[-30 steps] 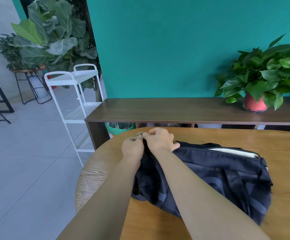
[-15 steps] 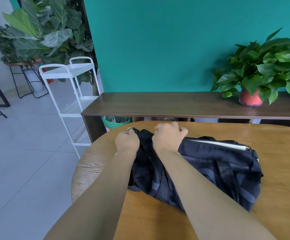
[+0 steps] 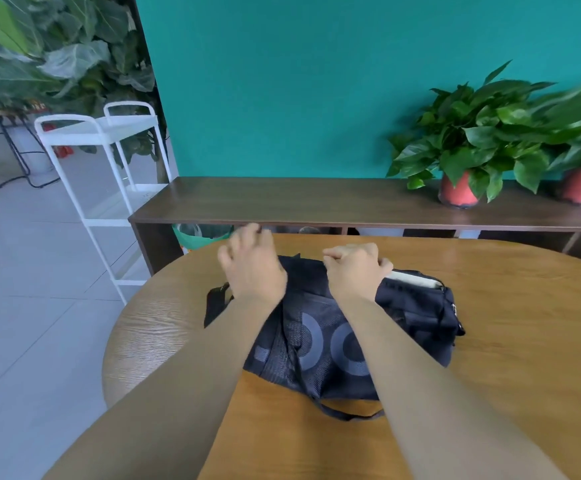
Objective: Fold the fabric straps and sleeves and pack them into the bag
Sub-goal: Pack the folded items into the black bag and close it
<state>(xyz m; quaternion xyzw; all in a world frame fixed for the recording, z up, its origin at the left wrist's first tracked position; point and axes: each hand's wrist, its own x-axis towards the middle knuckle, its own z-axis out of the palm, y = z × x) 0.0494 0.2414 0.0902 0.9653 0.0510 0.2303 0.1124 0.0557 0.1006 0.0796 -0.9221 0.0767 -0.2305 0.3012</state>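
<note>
Hands parted since earlier; bag [image 3: 316, 341] swung round. Far: teal wall [image 3: 316, 81], dark sideboard [image 3: 316, 202] below. Near: round wooden table [image 3: 507, 323], bag at middle. Far left: white cart [image 3: 102, 133]. Far right: potted plants [image 3: 472, 140], one blurred, cut off. Blurred left hand [image 3: 252, 271]: fingers loose, nothing seen held. Then right hand [image 3: 354, 271] grips bag's far top edge, fingertips hidden. Pale item [image 3: 413, 280] in bag's opening unclear.
</note>
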